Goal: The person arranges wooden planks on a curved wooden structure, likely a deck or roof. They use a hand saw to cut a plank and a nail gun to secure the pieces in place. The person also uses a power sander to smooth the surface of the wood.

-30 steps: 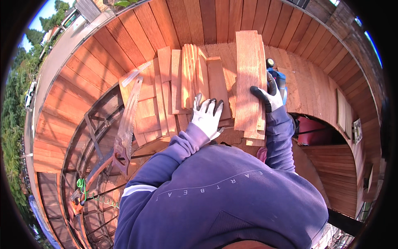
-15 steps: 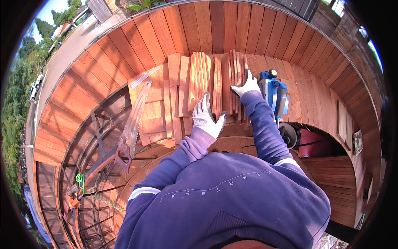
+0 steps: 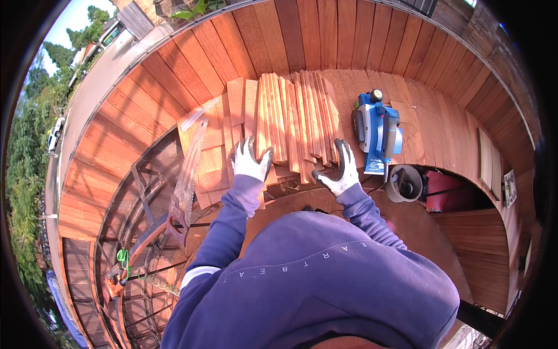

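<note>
A row of reddish wooden slats (image 3: 297,116) stands on edge, packed side by side on the curved wooden bench. At the row's near left corner is my left hand (image 3: 251,164), in a white glove with dark fingertips, its fingers spread. My right hand (image 3: 342,170), gloved alike, is at the near right corner with thumb and fingers apart. Neither hand is closed around a slat; whether the fingertips touch the wood is hard to tell. Flat boards (image 3: 235,102) lie just left of the row.
A blue electric planer (image 3: 378,132) sits right of the slats, above a grey bucket (image 3: 403,184). On the left a handsaw (image 3: 189,174) overhangs the bench edge beside an open metal frame (image 3: 139,192). Lower left is an orange tool (image 3: 116,286) with a green coiled hose.
My right hand has come back toward me from the slats' far right side. My left hand has shifted left. The slats now stand closer together in one row.
</note>
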Available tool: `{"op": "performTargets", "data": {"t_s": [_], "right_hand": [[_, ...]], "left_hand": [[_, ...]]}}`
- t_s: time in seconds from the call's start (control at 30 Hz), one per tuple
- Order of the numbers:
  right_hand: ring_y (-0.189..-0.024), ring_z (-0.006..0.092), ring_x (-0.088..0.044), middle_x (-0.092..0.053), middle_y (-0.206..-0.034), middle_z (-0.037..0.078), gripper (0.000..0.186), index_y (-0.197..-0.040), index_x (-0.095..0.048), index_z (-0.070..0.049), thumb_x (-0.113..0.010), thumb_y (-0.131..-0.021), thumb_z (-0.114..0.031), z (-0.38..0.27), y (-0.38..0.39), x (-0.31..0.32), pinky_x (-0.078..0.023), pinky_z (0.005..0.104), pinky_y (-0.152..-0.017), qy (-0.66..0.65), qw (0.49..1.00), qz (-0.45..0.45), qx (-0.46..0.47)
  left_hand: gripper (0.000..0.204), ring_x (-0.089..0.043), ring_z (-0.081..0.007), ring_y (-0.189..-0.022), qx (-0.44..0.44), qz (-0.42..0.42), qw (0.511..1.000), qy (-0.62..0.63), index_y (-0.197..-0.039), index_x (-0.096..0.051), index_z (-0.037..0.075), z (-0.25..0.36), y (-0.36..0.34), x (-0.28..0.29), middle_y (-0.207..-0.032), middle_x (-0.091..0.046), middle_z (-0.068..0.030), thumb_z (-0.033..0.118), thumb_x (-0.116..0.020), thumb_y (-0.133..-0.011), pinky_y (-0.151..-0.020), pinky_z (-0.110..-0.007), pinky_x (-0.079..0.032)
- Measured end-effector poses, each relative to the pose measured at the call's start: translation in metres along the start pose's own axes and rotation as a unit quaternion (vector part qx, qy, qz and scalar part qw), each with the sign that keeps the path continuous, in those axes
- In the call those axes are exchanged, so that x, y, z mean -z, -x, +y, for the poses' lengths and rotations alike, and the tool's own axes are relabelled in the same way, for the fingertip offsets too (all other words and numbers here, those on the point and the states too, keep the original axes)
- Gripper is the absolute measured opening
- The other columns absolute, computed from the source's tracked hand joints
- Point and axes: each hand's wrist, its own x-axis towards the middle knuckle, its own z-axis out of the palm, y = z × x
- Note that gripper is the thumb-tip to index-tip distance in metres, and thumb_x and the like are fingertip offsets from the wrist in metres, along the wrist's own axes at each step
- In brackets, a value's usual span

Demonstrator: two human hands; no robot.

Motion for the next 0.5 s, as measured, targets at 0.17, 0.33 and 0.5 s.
{"op": "performTargets", "data": {"t_s": [0.17, 0.33, 0.5], "right_hand": [[-0.144, 0.0506, -0.018, -0.017, -0.158, 0.026, 0.137, -0.158, -0.021, -0.017, -0.077, -0.050, -0.081, -0.011, 0.008, 0.004, -0.017, 0.0642, -0.114, 0.093, 0.993, -0.025, 0.069], [-0.143, 0.0499, -0.021, -0.023, -0.156, 0.025, 0.127, -0.154, -0.030, -0.016, -0.082, -0.052, -0.071, -0.017, 0.003, 0.007, -0.021, 0.0643, -0.114, 0.108, 0.993, -0.023, 0.045], [-0.144, 0.0510, -0.019, -0.021, -0.157, 0.024, 0.117, -0.155, -0.027, -0.015, -0.085, -0.061, -0.052, 0.010, -0.022, 0.002, -0.023, 0.0613, -0.116, -0.034, 0.999, 0.001, 0.035]], "left_hand": [[0.077, -0.042, -0.0329, -0.137, -0.023, -0.018, 0.984, 0.173, -0.146, -0.032, -0.004, 0.038, 0.006, -0.010, -0.146, -0.041, -0.0246, 0.020, -0.075, -0.087, -0.114, -0.037, -0.034], [0.076, -0.033, -0.0352, -0.142, -0.033, -0.050, 0.980, 0.189, -0.147, -0.032, -0.004, 0.061, 0.005, -0.002, -0.152, -0.031, -0.0232, 0.019, -0.074, -0.088, -0.116, -0.041, -0.031], [0.082, -0.022, -0.0346, -0.147, -0.178, -0.068, 0.974, 0.123, -0.151, -0.021, -0.005, 0.035, -0.004, -0.039, -0.157, -0.019, -0.0253, 0.017, -0.072, -0.091, -0.120, -0.042, -0.022]]}}
